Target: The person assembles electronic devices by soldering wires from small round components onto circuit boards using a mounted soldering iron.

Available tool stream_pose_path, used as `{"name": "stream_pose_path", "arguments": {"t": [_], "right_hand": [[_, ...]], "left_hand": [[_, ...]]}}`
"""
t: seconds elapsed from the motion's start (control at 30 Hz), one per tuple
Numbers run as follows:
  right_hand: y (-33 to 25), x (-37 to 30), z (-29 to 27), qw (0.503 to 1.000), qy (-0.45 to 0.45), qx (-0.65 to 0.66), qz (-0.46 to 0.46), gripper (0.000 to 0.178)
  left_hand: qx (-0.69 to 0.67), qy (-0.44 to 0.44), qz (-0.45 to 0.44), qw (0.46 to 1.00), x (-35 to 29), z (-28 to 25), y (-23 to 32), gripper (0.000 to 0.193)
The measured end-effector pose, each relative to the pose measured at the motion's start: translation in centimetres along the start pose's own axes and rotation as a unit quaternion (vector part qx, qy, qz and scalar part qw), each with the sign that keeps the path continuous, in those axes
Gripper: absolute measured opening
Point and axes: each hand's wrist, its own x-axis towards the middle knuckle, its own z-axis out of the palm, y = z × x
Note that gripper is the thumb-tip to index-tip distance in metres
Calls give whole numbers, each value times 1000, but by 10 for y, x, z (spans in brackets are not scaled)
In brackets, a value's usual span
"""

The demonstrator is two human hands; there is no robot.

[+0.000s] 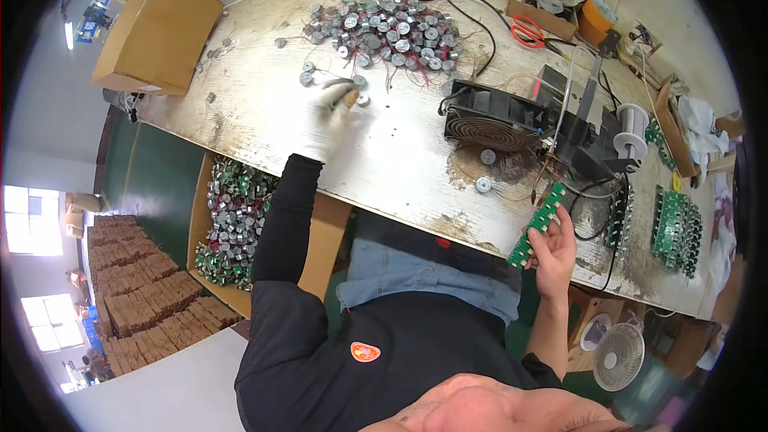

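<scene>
- Green circuit strip (536, 226): held just inside the near edge of the desk (392, 172), right of its middle. The bare right hand (554, 254) has it, thumb lying across the face and fingers behind.
- Its long axis runs aslant: one end points down and left to the near edge, the other up and right toward the black stand (580, 136).
- Gloved left hand (326, 120): over the left half of the desk, well apart from the strip, fingers narrow beside a round metal disc (363, 100). Whether they grip it, I cannot tell.
- From this hand the strip lies rightward and nearer the near edge; two loose discs (482, 185) sit between the strip and the black fan (490, 126).
- Toward the far edge lies the disc pile (384, 32), closer to the left hand than the right.
</scene>
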Motion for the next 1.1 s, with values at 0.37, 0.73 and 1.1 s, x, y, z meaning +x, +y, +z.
{"name": "stream_pose_path", "arguments": {"t": [0.37, 0.73, 1.1], "right_hand": [[-3, -1, -3, 1000, -13, 8, 9, 60], [-7, -2, 2, 999, -46, 25, 2, 71], [-13, -12, 2, 995, -56, 78, 22, 75]], "left_hand": [[-293, 95, -170, 936, -29, 6, 47, 29], [-310, -199, -263, 892, -92, 89, 119, 24], [-290, -290, -249, 878, -93, 127, 155, 22]]}}
